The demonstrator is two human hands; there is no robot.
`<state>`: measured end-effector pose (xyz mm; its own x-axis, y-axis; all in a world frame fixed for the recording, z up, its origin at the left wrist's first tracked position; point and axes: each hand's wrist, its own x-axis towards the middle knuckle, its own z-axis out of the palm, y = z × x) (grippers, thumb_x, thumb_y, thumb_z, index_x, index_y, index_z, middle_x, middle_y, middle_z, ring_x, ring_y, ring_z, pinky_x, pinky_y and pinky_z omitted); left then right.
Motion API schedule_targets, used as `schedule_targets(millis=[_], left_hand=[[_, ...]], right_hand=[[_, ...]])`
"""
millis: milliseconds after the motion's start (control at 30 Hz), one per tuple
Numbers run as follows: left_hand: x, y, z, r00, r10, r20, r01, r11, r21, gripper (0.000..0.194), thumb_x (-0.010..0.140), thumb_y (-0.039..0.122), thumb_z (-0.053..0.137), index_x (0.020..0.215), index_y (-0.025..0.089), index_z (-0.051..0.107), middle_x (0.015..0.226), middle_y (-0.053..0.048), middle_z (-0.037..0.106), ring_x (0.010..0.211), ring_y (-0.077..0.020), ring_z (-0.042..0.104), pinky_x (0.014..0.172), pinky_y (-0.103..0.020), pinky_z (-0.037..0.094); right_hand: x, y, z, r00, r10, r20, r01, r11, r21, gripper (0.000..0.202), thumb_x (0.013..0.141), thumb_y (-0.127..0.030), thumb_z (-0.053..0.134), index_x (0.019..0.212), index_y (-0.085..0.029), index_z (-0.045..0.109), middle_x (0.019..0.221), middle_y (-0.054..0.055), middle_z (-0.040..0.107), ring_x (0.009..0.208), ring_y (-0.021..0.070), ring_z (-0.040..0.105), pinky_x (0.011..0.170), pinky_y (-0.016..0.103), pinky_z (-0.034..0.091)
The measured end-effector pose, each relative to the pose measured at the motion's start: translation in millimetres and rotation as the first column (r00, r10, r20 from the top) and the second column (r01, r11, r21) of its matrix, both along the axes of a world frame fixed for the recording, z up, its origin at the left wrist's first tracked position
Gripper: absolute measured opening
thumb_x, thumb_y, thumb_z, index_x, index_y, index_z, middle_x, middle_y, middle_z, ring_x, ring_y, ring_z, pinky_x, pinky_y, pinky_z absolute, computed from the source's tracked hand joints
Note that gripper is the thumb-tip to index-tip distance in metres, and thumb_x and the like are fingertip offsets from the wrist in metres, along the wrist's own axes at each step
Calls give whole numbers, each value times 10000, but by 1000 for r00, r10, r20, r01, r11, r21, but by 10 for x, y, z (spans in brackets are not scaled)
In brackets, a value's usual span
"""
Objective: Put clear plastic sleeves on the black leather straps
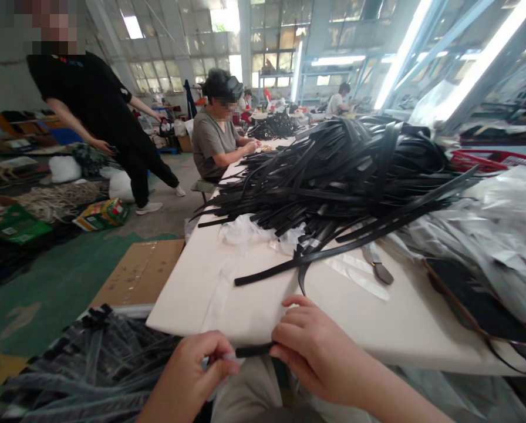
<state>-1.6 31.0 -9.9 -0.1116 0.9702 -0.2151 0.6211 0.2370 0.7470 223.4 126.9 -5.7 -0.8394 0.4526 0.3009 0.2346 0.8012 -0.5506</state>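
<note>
I note both hands at the near edge of the white table (pixel 263 305), close together. The left hand (pixel 192 370) is pinched shut on a clear plastic sleeve (pixel 228 356); the right hand (pixel 313 346) is closed on the black strap (pixel 254 351), whose end lies between the two hands and meets the sleeve. Ahead of the right hand I see a loose strap (pixel 316 255) lying across the table, a pair of pliers (pixel 377 264) just beyond it, and a large pile of black straps (pixel 346 170) farther off. Left of and below the left hand lies a heap of sleeved straps (pixel 91 364). A seated person (pixel 214 135) works well beyond the pile.
</note>
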Motion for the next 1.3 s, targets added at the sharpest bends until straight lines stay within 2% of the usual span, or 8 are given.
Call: schedule_targets(millis=[300, 467, 633, 733, 833, 900, 1067, 1300], left_hand=[[77, 70, -19, 981, -177, -82, 185, 976, 114, 136, 850, 230, 548, 726, 210, 600, 765, 7, 640, 766, -168, 590, 698, -249, 397], [152, 54, -176, 906, -287, -310, 341, 930, 135, 178, 859, 127, 507, 710, 205, 568, 738, -13, 657, 703, -174, 626, 595, -256, 394], [-210, -63, -230, 798, -87, -597, 265, 939, 218, 179, 880, 135, 487, 755, 225, 578, 712, -4, 664, 645, -189, 645, 571, -289, 381], [-209, -100, -248, 738, -4, -675, 248, 932, 265, 204, 859, 75, 465, 743, 224, 544, 673, -2, 641, 625, -198, 631, 563, -311, 365], [-11, -101, -317, 726, 24, -688, 303, 886, 350, 205, 764, 18, 514, 743, 222, 515, 670, -8, 622, 620, -210, 605, 566, -333, 360], [43, -110, -364, 718, 48, -694, 308, 872, 379, 193, 745, 36, 553, 762, 223, 510, 699, -19, 624, 643, -220, 595, 583, -346, 371], [-109, -208, -386, 678, 155, -718, 171, 917, 360, 203, 752, 14, 528, 764, 215, 506, 698, -45, 619, 654, -235, 576, 596, -366, 372], [-127, -263, -429, 705, 89, -704, 246, 900, 360, 152, 740, 110, 597, 790, 228, 515, 737, -23, 632, 673, -221, 578, 600, -367, 392]], right_hand=[[-87, -16, -22, 977, 26, 210, -49, 993, 106, 154, 906, -224, 544, 755, -197, 555, 701, 6, 651, 679, 156, 586, 961, 363, 347], [-262, -48, -75, 950, 100, 297, -144, 981, 128, 151, 900, -226, 569, 755, -186, 570, 690, 16, 666, 644, 170, 606, 924, 368, 394], [-218, 142, -85, 946, -26, 322, 2, 997, 74, 157, 933, -205, 519, 797, -179, 592, 764, 38, 669, 759, 201, 640, 1060, 442, 317], [-336, 177, -116, 951, -10, 310, -17, 996, 85, 163, 912, -131, 505, 780, -171, 592, 761, 54, 666, 752, 210, 634, 992, 430, 381], [-506, 83, -228, 966, 57, 251, -78, 994, 74, 173, 885, -77, 492, 779, -180, 581, 765, 50, 659, 762, 219, 628, 904, 409, 434], [-521, 66, -350, 973, 99, 211, -114, 991, 63, 183, 869, -44, 480, 811, -187, 578, 779, 36, 651, 787, 221, 636, 971, 447, 400], [-448, 245, -610, 982, 71, 177, -95, 987, 131, 202, 920, -93, 421, 838, -210, 564, 764, 34, 642, 761, 239, 655, 1023, 553, 341], [-548, 170, -521, 968, 188, 165, -209, 971, 117, 181, 914, -98, 447, 856, -215, 572, 781, 25, 659, 774, 224, 675, 1050, 515, 371]])
